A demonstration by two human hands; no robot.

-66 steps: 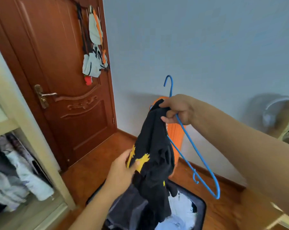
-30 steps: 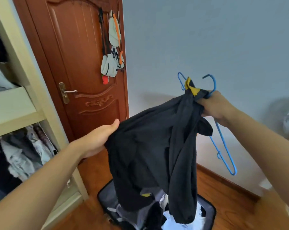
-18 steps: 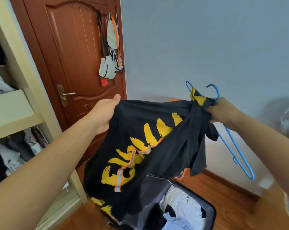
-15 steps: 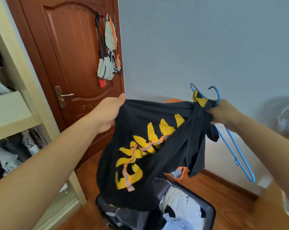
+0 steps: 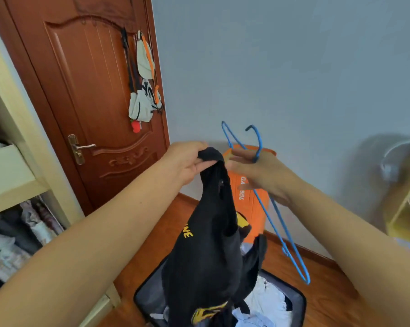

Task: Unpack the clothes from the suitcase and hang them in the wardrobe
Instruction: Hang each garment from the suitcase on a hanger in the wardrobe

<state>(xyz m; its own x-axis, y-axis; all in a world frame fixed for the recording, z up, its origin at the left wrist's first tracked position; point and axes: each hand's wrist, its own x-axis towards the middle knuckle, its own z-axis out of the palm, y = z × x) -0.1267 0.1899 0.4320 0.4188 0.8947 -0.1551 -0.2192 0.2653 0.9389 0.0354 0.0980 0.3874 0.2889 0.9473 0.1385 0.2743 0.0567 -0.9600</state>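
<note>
A black T-shirt [image 5: 206, 256] with yellow print hangs bunched from my left hand [image 5: 187, 161], which grips its top edge at chest height. Just to the right, almost touching it, my right hand [image 5: 262, 175] holds a blue wire hanger [image 5: 279, 234]; the hook sticks up above the fingers and the frame slants down to the right. Those fingers reach toward the shirt and are blurred. Below, the open dark suitcase [image 5: 301, 300] lies on the floor with white and light blue clothes [image 5: 267, 300] inside. The wardrobe [image 5: 13, 180] stands open at the left, with folded clothes on its lower shelf.
A closed brown door [image 5: 93, 95] with bags hung on it [image 5: 142, 100] is ahead left. An upright orange suitcase [image 5: 253, 204] stands against the blue-grey wall. A fan [image 5: 397, 161] and a yellow frame are at the right. The floor is wood.
My left hand swung right to meet the right hand. The spread shirt collapsed and now hangs from my left hand alone. My right hand let go of the shirt and kept the hanger.
</note>
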